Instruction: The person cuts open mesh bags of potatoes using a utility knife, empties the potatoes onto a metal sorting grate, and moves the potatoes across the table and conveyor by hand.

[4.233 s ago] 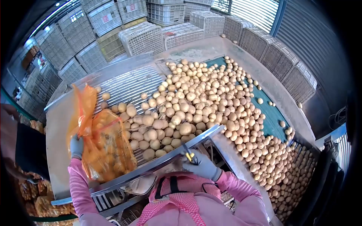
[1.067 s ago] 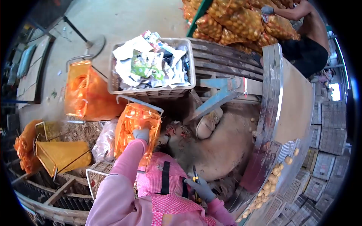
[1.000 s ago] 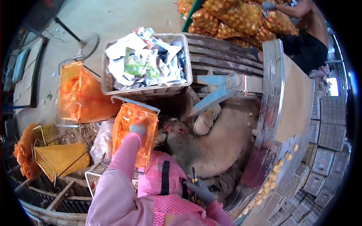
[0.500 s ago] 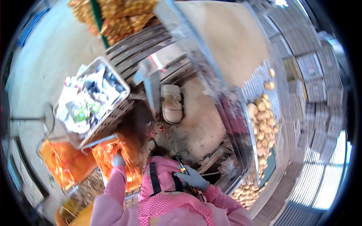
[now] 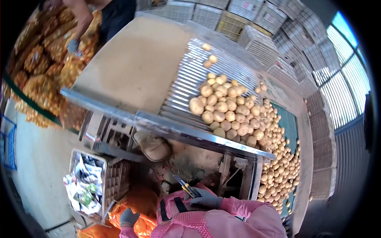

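Near the bottom, my left hand (image 5: 129, 217), in a grey glove, is at an orange mesh bag (image 5: 145, 225) hung on a metal frame; what its fingers hold is hard to make out. My right hand (image 5: 207, 199), gloved in grey too, is closed around a yellow and black utility knife (image 5: 189, 190) with its blade out, close to the pink checked apron (image 5: 180, 208). Beyond the metal table edge, potatoes (image 5: 230, 107) lie heaped on the ribbed slats (image 5: 183, 89) and spread down to the right.
A crate (image 5: 104, 186) of crumpled wrappers stands at lower left. Filled potato bags (image 5: 43, 93) are piled at upper left, where another person's gloved hand (image 5: 73, 46) touches one. Stacked crates (image 5: 207, 16) line the back. A bare board (image 5: 133, 59) forms the table's left part.
The view has swung from the floor and bags back toward the potato table. My left hand is still at the orange bag, now lower in view. My right hand keeps the knife.
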{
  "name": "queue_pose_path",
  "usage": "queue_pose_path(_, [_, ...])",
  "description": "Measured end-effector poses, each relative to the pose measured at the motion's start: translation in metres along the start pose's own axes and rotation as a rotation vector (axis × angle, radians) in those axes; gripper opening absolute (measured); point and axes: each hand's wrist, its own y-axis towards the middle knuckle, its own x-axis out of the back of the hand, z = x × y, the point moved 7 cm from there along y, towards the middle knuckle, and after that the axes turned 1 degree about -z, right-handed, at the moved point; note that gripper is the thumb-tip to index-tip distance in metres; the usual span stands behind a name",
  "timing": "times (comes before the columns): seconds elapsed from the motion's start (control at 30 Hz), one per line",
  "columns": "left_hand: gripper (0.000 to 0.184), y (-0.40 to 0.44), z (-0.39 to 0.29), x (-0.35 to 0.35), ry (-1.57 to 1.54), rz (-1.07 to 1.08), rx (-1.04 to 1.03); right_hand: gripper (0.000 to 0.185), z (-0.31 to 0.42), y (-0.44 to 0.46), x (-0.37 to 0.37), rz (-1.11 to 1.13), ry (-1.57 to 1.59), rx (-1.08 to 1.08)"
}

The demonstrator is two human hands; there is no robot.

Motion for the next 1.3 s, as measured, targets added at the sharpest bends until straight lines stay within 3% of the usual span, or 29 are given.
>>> queue_pose_path(0.07, [0.045, -0.009, -0.051, 0.074, -0.482, -0.335, -0.353, 0.058, 0.020, -0.014, 0.018, -0.051, 0.095, 0.016])
queue_pose_path(0.13, [0.049, -0.027, -0.130, 0.131, -1.146, -0.109, -0.488, 0.045, 0.026, -0.027, 0.043, -0.124, 0.210, 0.026])
queue_pose_path(0.17, [0.049, -0.036, -0.167, 0.155, -1.102, -0.104, -0.516, 0.040, 0.043, -0.036, 0.055, -0.181, 0.203, 0.114])
queue_pose_path(0.23, [0.055, -0.070, -0.250, 0.211, -1.183, -0.091, -1.036, 0.040, 0.051, -0.053, 0.085, -0.254, 0.264, 0.220])
queue_pose_path(0.3, [0.059, -0.076, -0.317, 0.245, -0.963, -0.077, -1.120, 0.040, 0.071, -0.076, 0.118, -0.362, 0.317, 0.434])
queue_pose_path(0.33, [0.063, -0.080, -0.353, 0.255, -0.792, -0.083, -1.179, 0.035, 0.072, -0.090, 0.139, -0.481, 0.279, 0.424])
queue_pose_path(0.4, [0.069, -0.060, -0.411, 0.275, -0.609, -0.157, -1.116, 0.023, 0.080, -0.124, 0.182, -0.705, 0.320, 0.503])
queue_pose_path(0.43, [0.080, -0.045, -0.439, 0.284, -0.342, -0.253, -1.066, 0.024, 0.074, -0.139, 0.205, -0.774, 0.369, 0.562])
queue_pose_path(0.47, [0.094, -0.032, -0.465, 0.284, -0.090, -0.138, -0.783, 0.026, 0.074, -0.152, 0.227, -0.840, 0.413, 0.622])
queue_pose_path(0.53, [0.109, 0.080, -0.480, 0.252, 0.221, 0.200, -0.793, 0.018, 0.084, -0.183, 0.257, -0.965, 0.437, 0.810])
queue_pose_path(0.6, [0.112, 0.102, -0.510, 0.215, 0.152, 0.093, -0.726, 0.019, 0.067, -0.200, 0.291, -1.079, 0.327, 0.824])
queue_pose_path(0.63, [0.115, 0.102, -0.525, 0.206, 0.063, -0.024, -0.656, 0.018, 0.062, -0.209, 0.302, -1.090, 0.364, 0.694])
queue_pose_path(0.67, [0.115, 0.082, -0.547, 0.199, 0.074, -0.023, -0.656, 0.018, 0.063, -0.213, 0.314, -1.095, 0.375, 0.696])
queue_pose_path(0.73, [0.129, 0.037, -0.577, 0.194, 0.414, -0.070, -0.548, 0.030, 0.063, -0.221, 0.332, -1.175, 0.489, 0.851])
queue_pose_path(0.77, [0.131, 0.030, -0.591, 0.189, 0.374, -0.058, -0.597, 0.041, 0.054, -0.214, 0.342, -1.165, 0.555, 0.815])
queue_pose_path(0.87, [0.133, 0.037, -0.627, 0.156, 0.376, -0.069, -0.658, 0.038, 0.065, -0.210, 0.349, -1.135, 0.645, 0.740])
queue_pose_path(0.97, [0.135, 0.041, -0.667, 0.125, 0.225, 0.032, -0.708, 0.037, 0.054, -0.205, 0.359, -1.167, 0.509, 0.700])
queue_pose_path(1.03, [0.135, 0.070, -0.685, 0.079, 0.095, -0.080, -0.861, 0.035, 0.049, -0.202, 0.365, -1.213, 0.532, 0.721])
queue_pose_path(1.07, [0.130, 0.051, -0.710, 0.067, 0.063, 0.083, -0.808, 0.035, 0.050, -0.199, 0.366, -1.202, 0.528, 0.714])
queue_pose_path(1.1, [0.125, 0.045, -0.738, 0.048, 0.065, 0.141, -0.989, 0.033, 0.052, -0.196, 0.368, -1.161, 0.594, 0.754])
queue_pose_path(1.13, [0.125, 0.044, -0.753, 0.044, 0.063, 0.142, -0.987, 0.031, 0.051, -0.194, 0.369, -1.123, 0.662, 0.796])
queue_pose_path(1.27, [0.089, 0.023, -0.797, 0.015, 0.164, 0.420, -1.127, 0.034, 0.064, -0.195, 0.374, -1.139, 0.687, 0.785])
queue_pose_path(1.3, [0.071, 0.003, -0.803, 0.028, 0.252, 0.338, -1.170, 0.033, 0.062, -0.194, 0.376, -1.139, 0.646, 0.785])
